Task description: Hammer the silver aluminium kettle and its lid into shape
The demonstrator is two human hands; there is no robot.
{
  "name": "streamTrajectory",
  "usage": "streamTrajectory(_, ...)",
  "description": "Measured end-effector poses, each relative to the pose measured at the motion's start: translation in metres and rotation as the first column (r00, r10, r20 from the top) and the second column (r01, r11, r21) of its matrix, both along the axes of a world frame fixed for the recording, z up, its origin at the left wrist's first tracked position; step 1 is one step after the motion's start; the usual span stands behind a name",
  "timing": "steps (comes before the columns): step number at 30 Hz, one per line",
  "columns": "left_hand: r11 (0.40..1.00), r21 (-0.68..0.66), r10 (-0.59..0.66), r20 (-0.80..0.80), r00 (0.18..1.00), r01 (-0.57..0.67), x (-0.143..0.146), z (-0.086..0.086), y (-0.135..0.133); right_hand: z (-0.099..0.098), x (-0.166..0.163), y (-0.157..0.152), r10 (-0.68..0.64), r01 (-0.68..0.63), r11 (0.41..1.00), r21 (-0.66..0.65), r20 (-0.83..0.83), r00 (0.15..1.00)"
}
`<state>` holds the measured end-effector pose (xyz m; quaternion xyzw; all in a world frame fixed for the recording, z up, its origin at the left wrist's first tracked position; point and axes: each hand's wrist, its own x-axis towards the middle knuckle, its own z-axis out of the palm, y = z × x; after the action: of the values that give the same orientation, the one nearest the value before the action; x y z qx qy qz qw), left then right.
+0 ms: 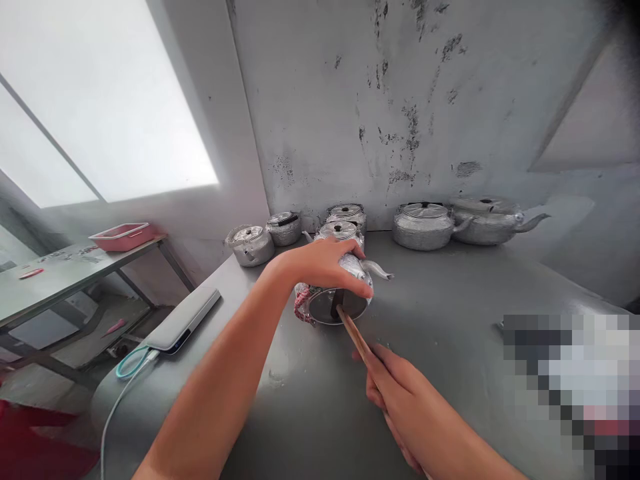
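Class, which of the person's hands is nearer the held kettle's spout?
Left. The left hand grips the kettle just beside the spout; the right hand is farther off, around the wooden handle.

Surface [450, 300] is offering broad lane right of held kettle [320, 303], spout [379, 269] jutting into it. My left hand [330, 263] is covering kettle's upper side; my left forearm [225, 373] is barring reach across to flat corded device [187, 320]. Wooden-handled tool [357, 337] in my right hand [395, 387] is blocking approach from front. Kettles [250, 245] are lining wall [320, 133] behind; narrow gap is showing between middle pair [340, 229] and right pair [424, 230].
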<state>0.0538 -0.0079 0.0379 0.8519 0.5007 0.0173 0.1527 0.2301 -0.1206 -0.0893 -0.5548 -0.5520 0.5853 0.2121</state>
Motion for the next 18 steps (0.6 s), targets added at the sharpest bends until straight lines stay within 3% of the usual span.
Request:
streamTrajectory(9, 0.999, 0.018, 0.032, -0.012, 0.999, -0.032, 0.008, -0.004, -0.001, -0.013, 0.0, -0.001, -0.016, 0.017, 1.0, 0.02, -0.051, 0.999)
streamTrajectory(18, 0.999, 0.015, 0.042, 0.0, 0.999, -0.042, 0.008, -0.004, -0.001, -0.005, -0.002, 0.002, -0.027, 0.027, 0.999, 0.018, -0.021, 0.999)
